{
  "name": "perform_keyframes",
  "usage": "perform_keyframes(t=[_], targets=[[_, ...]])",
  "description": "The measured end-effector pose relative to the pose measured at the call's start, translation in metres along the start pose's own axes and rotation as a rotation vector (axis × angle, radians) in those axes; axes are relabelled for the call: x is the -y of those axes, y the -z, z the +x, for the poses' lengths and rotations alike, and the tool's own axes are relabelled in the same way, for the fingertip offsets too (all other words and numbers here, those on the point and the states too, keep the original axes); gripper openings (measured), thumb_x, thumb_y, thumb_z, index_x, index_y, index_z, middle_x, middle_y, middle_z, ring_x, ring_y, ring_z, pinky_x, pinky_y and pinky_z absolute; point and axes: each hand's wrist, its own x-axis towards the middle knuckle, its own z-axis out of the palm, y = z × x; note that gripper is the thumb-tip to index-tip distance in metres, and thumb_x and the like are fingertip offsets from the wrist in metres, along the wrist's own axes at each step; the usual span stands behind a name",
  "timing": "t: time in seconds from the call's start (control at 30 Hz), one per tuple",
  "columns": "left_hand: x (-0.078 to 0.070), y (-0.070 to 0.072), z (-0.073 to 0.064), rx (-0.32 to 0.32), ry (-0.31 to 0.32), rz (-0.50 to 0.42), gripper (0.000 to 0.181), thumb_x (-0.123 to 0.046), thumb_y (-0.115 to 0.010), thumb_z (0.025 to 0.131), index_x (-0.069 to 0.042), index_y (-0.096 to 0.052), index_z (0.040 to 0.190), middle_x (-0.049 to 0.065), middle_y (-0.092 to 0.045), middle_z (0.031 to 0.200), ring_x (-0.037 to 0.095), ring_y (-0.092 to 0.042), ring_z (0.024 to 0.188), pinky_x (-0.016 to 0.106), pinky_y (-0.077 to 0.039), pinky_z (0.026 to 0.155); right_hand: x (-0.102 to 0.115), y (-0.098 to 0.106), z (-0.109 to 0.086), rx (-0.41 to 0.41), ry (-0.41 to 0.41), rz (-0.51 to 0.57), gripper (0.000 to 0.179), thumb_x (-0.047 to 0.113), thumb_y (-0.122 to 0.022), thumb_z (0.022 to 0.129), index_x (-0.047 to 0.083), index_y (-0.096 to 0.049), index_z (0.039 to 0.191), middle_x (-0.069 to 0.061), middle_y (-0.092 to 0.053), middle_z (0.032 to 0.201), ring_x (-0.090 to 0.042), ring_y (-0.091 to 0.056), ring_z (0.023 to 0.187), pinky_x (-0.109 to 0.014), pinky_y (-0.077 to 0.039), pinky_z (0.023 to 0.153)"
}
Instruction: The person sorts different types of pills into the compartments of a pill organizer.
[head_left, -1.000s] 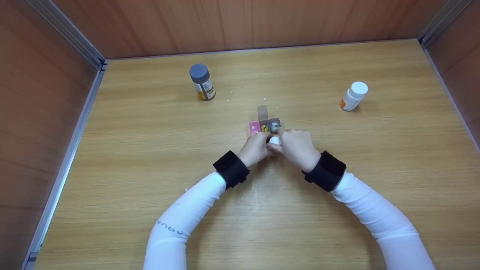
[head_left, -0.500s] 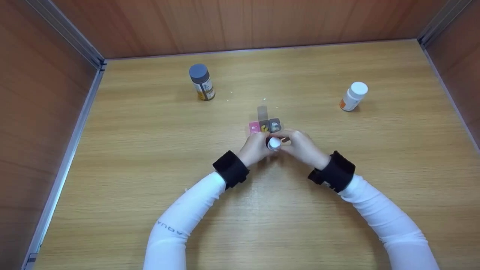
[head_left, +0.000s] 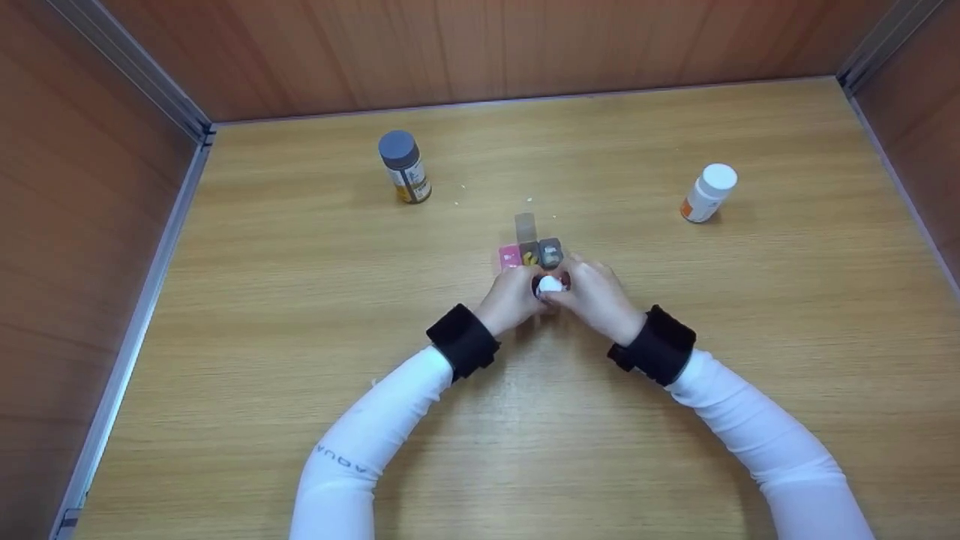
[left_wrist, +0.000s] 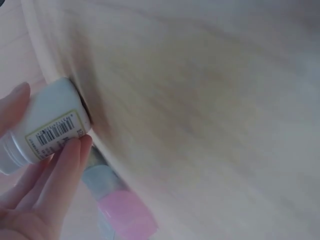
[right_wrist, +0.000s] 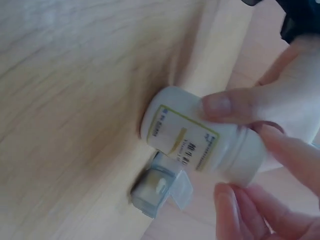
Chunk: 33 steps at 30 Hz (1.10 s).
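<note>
- While it stands base down between the hands, at the middle of the table (head_left: 247, 322), the white bottle (right_wrist: 167, 120) has its white cap (right_wrist: 242, 160) uppermost; whether its base fully rests on the wood, I cannot tell.
- Smooth-walled and probably plastic, it should prove light and stiff, a little slick, hard to break. Best held round the labelled body, below the shoulder, with the cap taken by its rim.
- The left hand (head_left: 512, 296) does just that, thumb on one side of the body, fingers curled round the other.
- The right hand (head_left: 598, 296) is drawn in close, thumb and fingertips pinching the cap.
- Just beyond the hands sits a pill box: pink lid (head_left: 509, 256), middle compartment with yellow pieces (head_left: 530, 258) and its clear lid (head_left: 526, 226) swung up, grey compartment (head_left: 550, 251) to the right.
- White crumbs (head_left: 529, 199) lie farther out.
- Well apart stand a dark-capped bottle (head_left: 406, 166), back left, and an orange-labelled bottle (head_left: 709, 193), back right.
</note>
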Motion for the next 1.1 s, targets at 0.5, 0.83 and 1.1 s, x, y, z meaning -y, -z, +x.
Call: perform_keyframes(t=[0.5,0.83,1.1], targets=[[0.0,-0.001,0.0,-0.024,-0.033,0.043,0.027,-0.01,-0.073,0.069,0.001,-0.063,0.091,0.009,-0.064,0.087,0.015,-0.057,0.078,0.025,-0.047,0.072,-0.002,0.003,0.0,0.087,0.02,-0.13,0.038,0.026,-0.066,0.079,-0.007,-0.057,0.096,-0.013,-0.058,0.079,-0.02,-0.054,0.063,-0.032,-0.046,0.054],[-0.003,0.0,0.0,0.004,0.001,0.047,0.027,-0.008,-0.069,0.073,0.001,-0.062,0.098,0.009,-0.064,0.092,0.015,-0.058,0.086,0.025,-0.046,0.078,-0.001,-0.001,-0.004,0.065,0.131,-0.085,0.028,0.011,-0.064,0.079,-0.009,-0.055,0.096,-0.021,-0.059,0.091,-0.031,-0.059,0.084,-0.037,-0.05,0.072],[-0.001,-0.002,-0.001,-0.01,-0.022,0.037,0.025,-0.003,-0.066,0.075,0.002,-0.06,0.098,0.012,-0.063,0.093,0.017,-0.058,0.085,0.027,-0.047,0.076,-0.004,-0.004,-0.005,0.045,0.137,-0.098,0.026,0.013,-0.065,0.078,-0.006,-0.057,0.094,-0.018,-0.061,0.092,-0.029,-0.06,0.085,-0.036,-0.05,0.072]])
